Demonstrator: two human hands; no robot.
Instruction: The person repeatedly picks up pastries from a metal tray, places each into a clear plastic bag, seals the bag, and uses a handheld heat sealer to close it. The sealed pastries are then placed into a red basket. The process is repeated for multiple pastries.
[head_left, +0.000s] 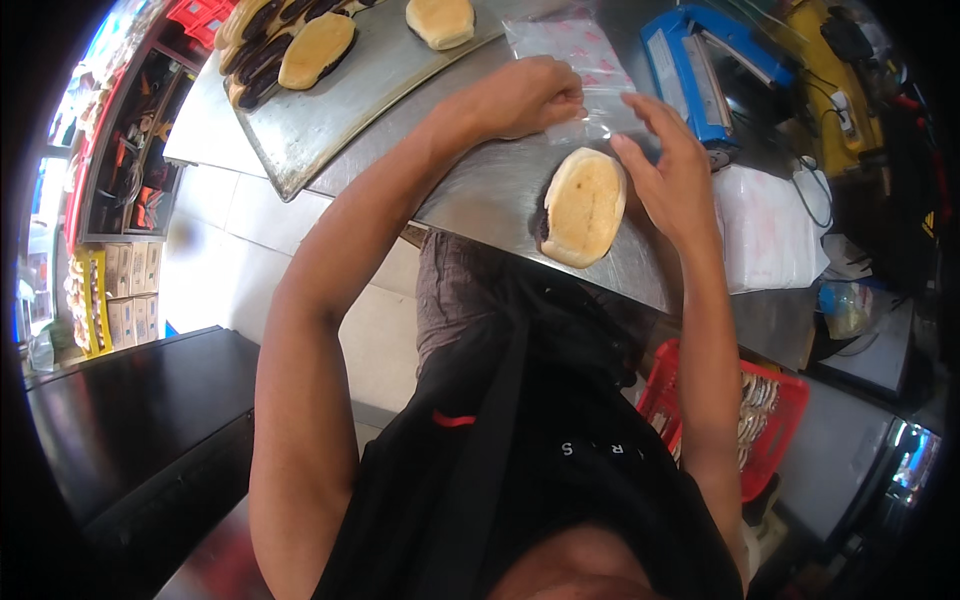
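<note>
A clear plastic bag with pink print (577, 56) lies on the stainless steel table (480, 184). My left hand (536, 97) has its fingers curled at the bag's left side and appears to pinch it; the fingertips are partly hidden. At the bag's right side, my right hand (667, 161) is blurred, with thumb and fingers spread apart and nothing visibly gripped. Just below the bag sits an oval bread bun (585, 210) with a golden top and dark filling showing at its left edge.
A metal baking tray (300, 146) at upper left carries several dark-filled buns (319, 49). Right of my hands stand a blue impulse sealer (690, 82) and a white plastic-wrapped stack (765, 225). A red plastic crate (787, 405) sits below the table at right.
</note>
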